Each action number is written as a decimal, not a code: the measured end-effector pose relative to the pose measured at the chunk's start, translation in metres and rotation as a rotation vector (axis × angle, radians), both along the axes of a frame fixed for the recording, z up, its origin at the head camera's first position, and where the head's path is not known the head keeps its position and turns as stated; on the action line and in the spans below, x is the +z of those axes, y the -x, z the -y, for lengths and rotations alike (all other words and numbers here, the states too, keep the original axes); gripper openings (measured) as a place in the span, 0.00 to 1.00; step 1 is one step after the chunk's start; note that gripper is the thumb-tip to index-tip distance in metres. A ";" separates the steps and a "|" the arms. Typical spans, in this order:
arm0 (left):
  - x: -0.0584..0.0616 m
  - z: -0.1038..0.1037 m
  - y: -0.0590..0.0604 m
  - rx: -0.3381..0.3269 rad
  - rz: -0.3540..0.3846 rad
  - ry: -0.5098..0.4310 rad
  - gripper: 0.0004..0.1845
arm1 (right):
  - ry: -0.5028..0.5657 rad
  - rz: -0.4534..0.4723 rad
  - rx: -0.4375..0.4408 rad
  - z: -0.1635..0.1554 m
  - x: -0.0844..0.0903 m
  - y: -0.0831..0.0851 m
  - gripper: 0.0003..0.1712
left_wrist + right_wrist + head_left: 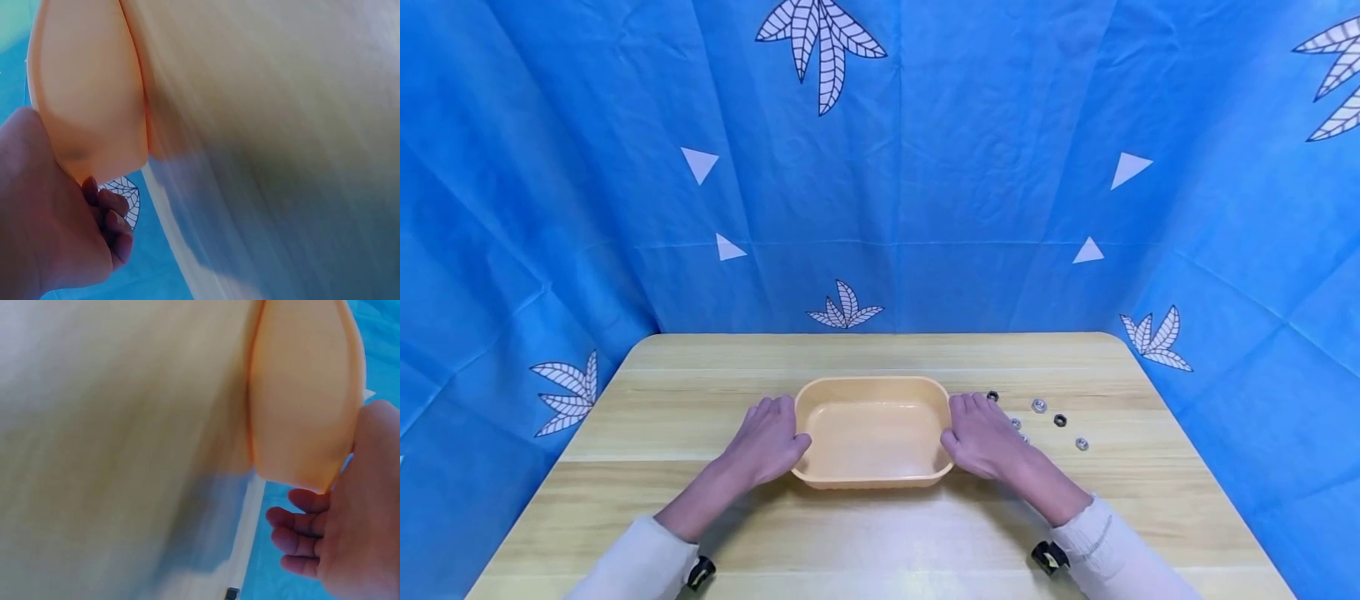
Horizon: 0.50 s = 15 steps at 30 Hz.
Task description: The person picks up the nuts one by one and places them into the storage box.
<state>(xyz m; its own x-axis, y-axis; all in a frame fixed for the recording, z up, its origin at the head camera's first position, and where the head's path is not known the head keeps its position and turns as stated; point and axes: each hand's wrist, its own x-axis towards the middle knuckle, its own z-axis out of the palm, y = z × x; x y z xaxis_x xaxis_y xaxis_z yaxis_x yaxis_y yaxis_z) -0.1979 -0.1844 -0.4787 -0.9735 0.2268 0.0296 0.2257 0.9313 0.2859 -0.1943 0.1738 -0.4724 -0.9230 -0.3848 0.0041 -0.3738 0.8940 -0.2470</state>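
An orange-tan plastic tray [872, 481] with rounded corners sits on the wooden table, and nothing lies in it. My left hand [769, 442] grips its left end, thumb over the rim and fingers curled outside. At the opposite end my right hand [981, 437] holds the rim the same way. In the left wrist view the tray's side wall [94, 94] shows beside the left hand [56, 219], its fingers bent under the rim. The right wrist view has the tray's wall [303, 394] next to the right hand [356, 519], with fingers curled.
Right of the tray lie several small nuts, among them a silver nut [1039, 406], a black nut [1060, 420] and another silver nut [1082, 444]. Some are partly hidden by the right hand. A blue patterned cloth [895, 192] hangs behind the wooden table [865, 542].
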 end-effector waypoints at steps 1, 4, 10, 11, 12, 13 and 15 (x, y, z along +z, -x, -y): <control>0.000 0.000 0.000 0.005 0.006 -0.002 0.20 | -0.005 -0.001 0.006 -0.001 0.001 0.000 0.31; 0.001 -0.001 -0.001 0.015 0.020 -0.010 0.19 | -0.021 -0.012 0.025 -0.003 0.004 0.002 0.28; 0.003 -0.002 -0.001 0.022 0.018 -0.009 0.19 | -0.037 -0.081 0.061 -0.008 0.007 0.002 0.20; 0.003 -0.002 -0.001 0.022 0.015 -0.009 0.19 | -0.036 -0.086 0.065 -0.008 0.008 0.001 0.21; 0.004 -0.002 -0.001 0.021 0.014 -0.008 0.18 | -0.033 -0.084 0.069 -0.009 0.008 0.001 0.23; 0.004 -0.002 -0.002 0.019 0.015 -0.008 0.18 | -0.031 -0.082 0.075 -0.010 0.009 0.000 0.25; 0.004 -0.002 -0.002 0.019 0.021 -0.013 0.18 | -0.030 -0.084 0.088 -0.012 0.010 -0.001 0.29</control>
<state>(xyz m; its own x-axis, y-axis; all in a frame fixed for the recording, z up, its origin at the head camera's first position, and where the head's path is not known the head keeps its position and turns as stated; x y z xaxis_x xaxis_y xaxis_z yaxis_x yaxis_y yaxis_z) -0.1960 -0.1827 -0.4749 -0.9780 0.2082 0.0117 0.2019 0.9315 0.3027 -0.1932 0.1857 -0.4625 -0.8823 -0.4659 0.0672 -0.4699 0.8632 -0.1846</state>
